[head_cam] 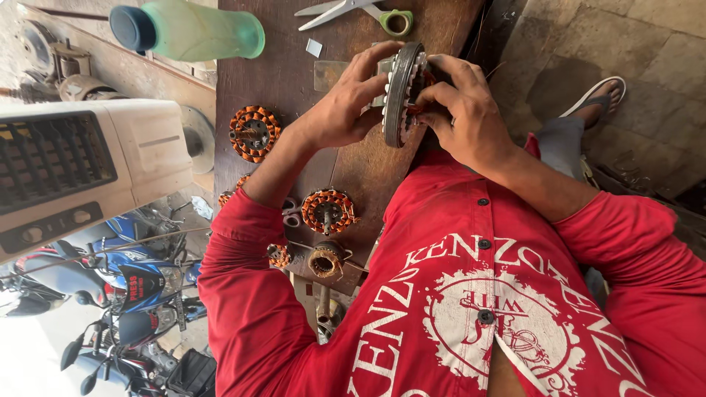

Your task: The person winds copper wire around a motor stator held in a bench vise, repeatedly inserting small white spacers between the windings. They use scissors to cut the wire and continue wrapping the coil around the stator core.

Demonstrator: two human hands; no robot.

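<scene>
Both hands hold a round metal motor core (401, 94) on edge above the wooden counter (294, 81), near its far end. The left hand (346, 110) is clamped on the near face and rim of the core, thumb and fingers spread over its edge. The right hand (463, 110) is closed against the other face, fingertips pressed in where copper wire shows between the slots. The core stands almost upright, its rim turned toward the camera.

On the counter, well apart from the hands, lie two wound copper coils: one (254, 132) beside the left forearm and another (328, 211) closer to the body. A smaller spool-like part (326, 261) sits at the near edge of the counter. A pair of scissors with a green handle (353, 13) lies at the far end, just beyond the core, with a small white scrap (314, 48) near it. A green plastic bottle with a dark cap (191, 29) lies on its side left of the counter. Both arms wear red sleeves (243, 279). A white appliance housing (81, 169) fills the left side, with parked motorcycles (125, 287) below it.
</scene>
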